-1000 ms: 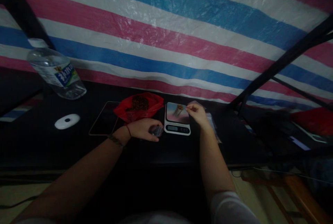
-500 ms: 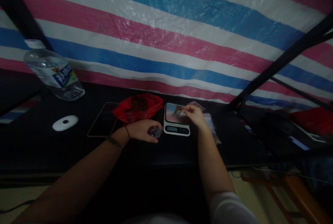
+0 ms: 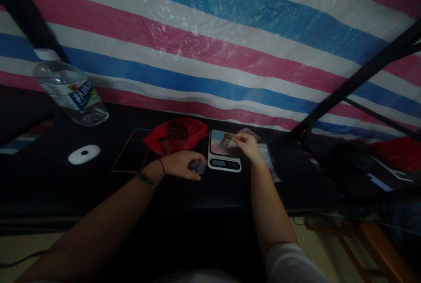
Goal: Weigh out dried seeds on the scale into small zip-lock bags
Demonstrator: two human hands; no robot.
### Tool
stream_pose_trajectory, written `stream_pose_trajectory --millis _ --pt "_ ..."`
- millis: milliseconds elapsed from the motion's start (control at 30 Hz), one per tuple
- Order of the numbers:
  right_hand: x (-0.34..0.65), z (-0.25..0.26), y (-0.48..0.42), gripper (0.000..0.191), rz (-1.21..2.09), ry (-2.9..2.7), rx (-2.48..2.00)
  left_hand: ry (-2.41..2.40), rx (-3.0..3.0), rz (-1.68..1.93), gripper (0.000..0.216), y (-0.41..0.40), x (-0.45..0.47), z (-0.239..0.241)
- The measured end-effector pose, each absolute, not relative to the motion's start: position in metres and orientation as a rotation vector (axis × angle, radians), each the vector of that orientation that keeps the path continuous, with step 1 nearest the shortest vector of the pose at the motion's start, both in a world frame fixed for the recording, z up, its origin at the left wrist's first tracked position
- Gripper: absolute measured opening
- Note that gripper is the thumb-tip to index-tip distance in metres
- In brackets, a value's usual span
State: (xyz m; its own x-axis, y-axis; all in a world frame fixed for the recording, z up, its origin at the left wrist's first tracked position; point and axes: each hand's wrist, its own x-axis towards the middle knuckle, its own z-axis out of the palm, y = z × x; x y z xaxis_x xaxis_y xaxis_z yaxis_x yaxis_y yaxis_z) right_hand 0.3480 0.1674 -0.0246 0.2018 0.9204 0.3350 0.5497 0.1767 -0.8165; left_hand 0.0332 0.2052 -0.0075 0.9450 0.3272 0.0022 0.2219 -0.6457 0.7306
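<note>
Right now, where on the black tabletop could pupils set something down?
Bare: between the digital scale and the front edge of the tabletop; also between the white oval device and that edge. Crowded: the middle, with tablet, red plastic bag, scale, clear bags, left hand and right hand.

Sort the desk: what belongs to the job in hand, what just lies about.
Seemingly in use:
digital scale
small item on it
clear bag in the left hand
red bag of brown bits
plastic bags right of the scale

Apparently lying about:
bottle
tablet
white oval object
</note>
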Motion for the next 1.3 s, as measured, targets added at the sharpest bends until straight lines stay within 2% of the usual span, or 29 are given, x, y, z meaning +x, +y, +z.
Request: stream_pose_trajectory --millis 533,900,1067,1300 --pt "0.349 -0.025 0.168 0.020 0.473 -1.480 -1.506 0.361 2.280 0.205 0.044 0.206 0.032 -0.010" --pt "0.341 -0.007 0.168 0.019 0.381 -1.384 -1.421 0.381 2.284 0.200 0.046 0.205 0.032 -0.008" --pt "0.298 0.027 0.179 0.016 0.238 -1.510 -1.384 0.396 2.259 0.225 0.047 0.205 0.032 -0.009" --pt "0.207 0.060 0.209 0.016 0.099 -2.037 -1.386 0.339 2.237 0.216 0.045 0.206 0.032 -0.013"
